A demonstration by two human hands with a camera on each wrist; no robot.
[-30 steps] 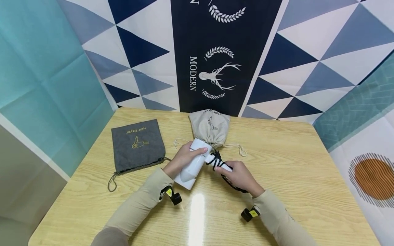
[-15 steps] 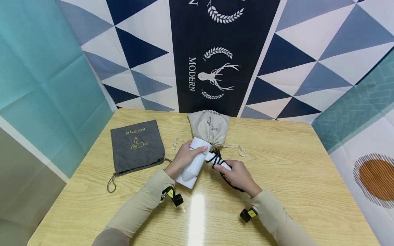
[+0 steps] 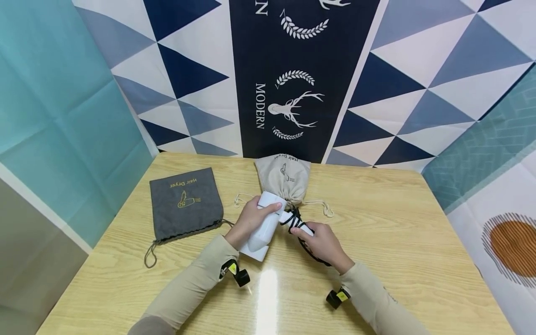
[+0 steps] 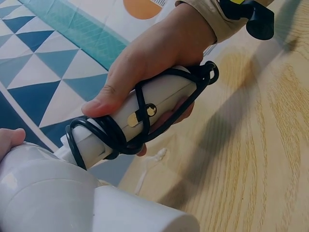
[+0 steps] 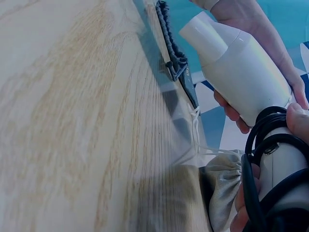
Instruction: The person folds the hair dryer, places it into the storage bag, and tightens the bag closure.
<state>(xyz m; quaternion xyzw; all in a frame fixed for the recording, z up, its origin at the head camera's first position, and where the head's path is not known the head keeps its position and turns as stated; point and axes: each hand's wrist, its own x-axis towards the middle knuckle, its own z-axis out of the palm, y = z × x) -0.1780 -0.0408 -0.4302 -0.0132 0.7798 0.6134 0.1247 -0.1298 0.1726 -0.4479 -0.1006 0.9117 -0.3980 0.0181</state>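
Observation:
Both hands hold a white hair dryer [image 3: 264,231] above the table. My left hand [image 3: 250,219] grips its barrel, thumb across the top near the rear end. The nozzle points down toward the near side. The right hand [image 3: 325,244] is wrapped around the handle [image 4: 166,92], which has a black cord [image 4: 113,133] wound around it in several loops. In the right wrist view, the left fingers [image 5: 231,113] curl under the barrel. Just behind the dryer lies a beige drawstring pouch [image 3: 282,176] printed "Hair Dryer", its neck gathered and partly hidden by the dryer.
A flat dark grey drawstring pouch [image 3: 186,204] with yellow "Hair Dryer" print lies on the left of the wooden table [image 3: 377,223]. White drawstrings [image 3: 321,204] spread out beside the beige pouch. A patterned cloth wall [image 3: 289,60] stands along the back edge.
The head view has tilted up slightly, so the scene sits a little lower. Both hands keep the same hold on the hair dryer, which has hardly moved.

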